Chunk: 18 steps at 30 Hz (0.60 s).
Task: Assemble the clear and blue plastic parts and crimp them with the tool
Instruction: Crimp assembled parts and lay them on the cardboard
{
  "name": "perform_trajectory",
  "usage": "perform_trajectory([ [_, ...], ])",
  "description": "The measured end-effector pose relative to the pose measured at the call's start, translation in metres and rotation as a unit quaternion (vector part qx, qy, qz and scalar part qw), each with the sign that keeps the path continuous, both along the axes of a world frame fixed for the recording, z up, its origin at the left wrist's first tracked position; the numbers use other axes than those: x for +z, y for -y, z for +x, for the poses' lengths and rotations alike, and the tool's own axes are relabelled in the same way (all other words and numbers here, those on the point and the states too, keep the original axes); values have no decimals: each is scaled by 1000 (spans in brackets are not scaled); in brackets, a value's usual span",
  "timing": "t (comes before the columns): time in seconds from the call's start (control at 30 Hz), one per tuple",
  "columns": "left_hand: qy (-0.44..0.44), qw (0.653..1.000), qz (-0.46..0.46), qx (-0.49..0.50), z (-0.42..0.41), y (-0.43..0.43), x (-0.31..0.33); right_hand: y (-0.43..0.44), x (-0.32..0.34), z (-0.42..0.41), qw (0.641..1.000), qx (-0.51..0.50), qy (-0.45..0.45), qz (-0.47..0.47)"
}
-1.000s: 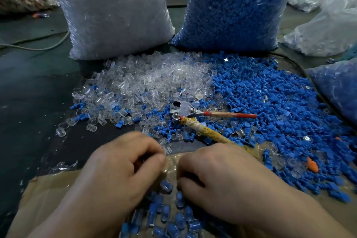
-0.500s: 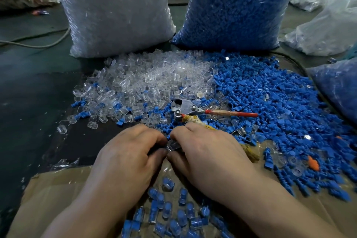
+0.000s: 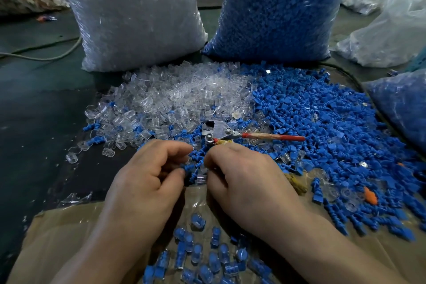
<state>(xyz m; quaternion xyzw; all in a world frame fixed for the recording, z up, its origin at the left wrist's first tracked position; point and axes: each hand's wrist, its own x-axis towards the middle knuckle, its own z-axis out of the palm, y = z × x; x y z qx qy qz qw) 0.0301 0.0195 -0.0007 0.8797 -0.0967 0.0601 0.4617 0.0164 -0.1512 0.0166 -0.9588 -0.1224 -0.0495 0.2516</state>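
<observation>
The person is working over a dark table [image 3: 41, 104] with both hands close together. The left hand [image 3: 147, 182] is curling its fingers and is pinching a ribbed blue part [image 3: 189, 168] between the thumb and the forefinger. The right hand [image 3: 246, 180] is also curling its fingers, and it is holding a small clear part [image 3: 201, 177] at its fingertips, just beside the blue part. The two parts are touching in the gap between the hands.

The crimping tool [image 3: 217, 134] is lying just behind the hands, on the loose parts. Its red handle [image 3: 276, 137] is pointing to the right, and its yellow wrapped handle [image 3: 296, 183] is passing under the right hand.

The pile of clear parts [image 3: 184, 94] is lying behind the tool on the left, and the pile of blue parts [image 3: 327, 122] is spreading on the right. Behind them a bag of clear parts [image 3: 136, 16] and a bag of blue parts [image 3: 276, 7] are standing upright, side by side.

Near the person, assembled pieces [image 3: 202, 258] are lying on a brown cardboard sheet [image 3: 57, 237]. One orange piece [image 3: 371, 196] is lying among the blue parts on the right.
</observation>
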Motion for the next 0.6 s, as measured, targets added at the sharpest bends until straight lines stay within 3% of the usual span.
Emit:
perform_trajectory([
  [0.1, -29, 995, -88, 26, -3, 2, -2, 1, 0, 0, 993, -44, 7, 108],
  [0.23, -38, 992, -120, 26, -7, 3, -1, 2, 4, -3, 974, -52, -40, 218],
  [0.6, -17, 986, -166, 5, -9, 6, -2, 4, 6, -5, 958, -18, -113, 265],
])
